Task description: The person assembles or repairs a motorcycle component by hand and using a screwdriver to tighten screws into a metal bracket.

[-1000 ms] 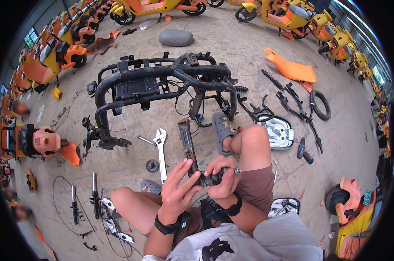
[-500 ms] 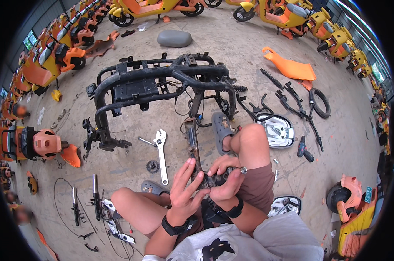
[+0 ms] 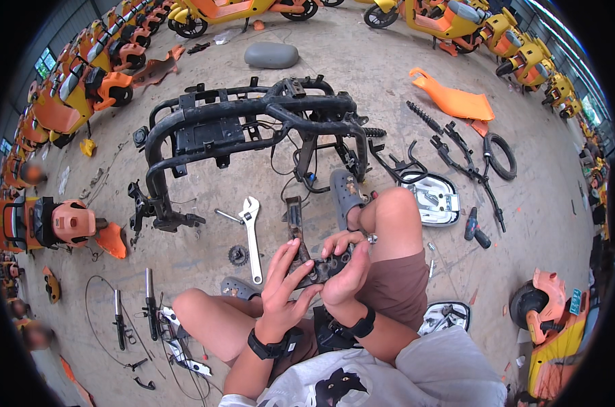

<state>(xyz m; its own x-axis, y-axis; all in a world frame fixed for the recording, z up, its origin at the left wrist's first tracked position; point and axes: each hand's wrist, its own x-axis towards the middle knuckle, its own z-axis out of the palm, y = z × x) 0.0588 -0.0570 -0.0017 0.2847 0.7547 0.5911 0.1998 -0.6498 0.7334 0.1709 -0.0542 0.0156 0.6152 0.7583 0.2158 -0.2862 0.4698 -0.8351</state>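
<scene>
Holding: the right hand (image 3: 343, 273) is wrapped round the black end of a long metal part (image 3: 294, 216).
Left hand: its fingers lie nearly straight against the bar of the metal part; whether the left hand (image 3: 285, 293) also grips it, I cannot tell.
Metal part: over the person's lap, in front of the brown shorts (image 3: 401, 279), its channel-shaped end pointing away toward the frame.
Nut: a small silver nut (image 3: 372, 239) shows just beyond the right fingers.
Wrench: a silver wrench (image 3: 252, 244) lies left of the metal part, apart from it, head away from the person.
Gear: a dark gear (image 3: 238, 255) lies just beside the wrench handle.
Frame: a black scooter frame (image 3: 253, 110) stands on the concrete floor (image 3: 382, 88) ahead.
Right side: a drill (image 3: 471, 224) lies near a white tray (image 3: 451, 214).
</scene>
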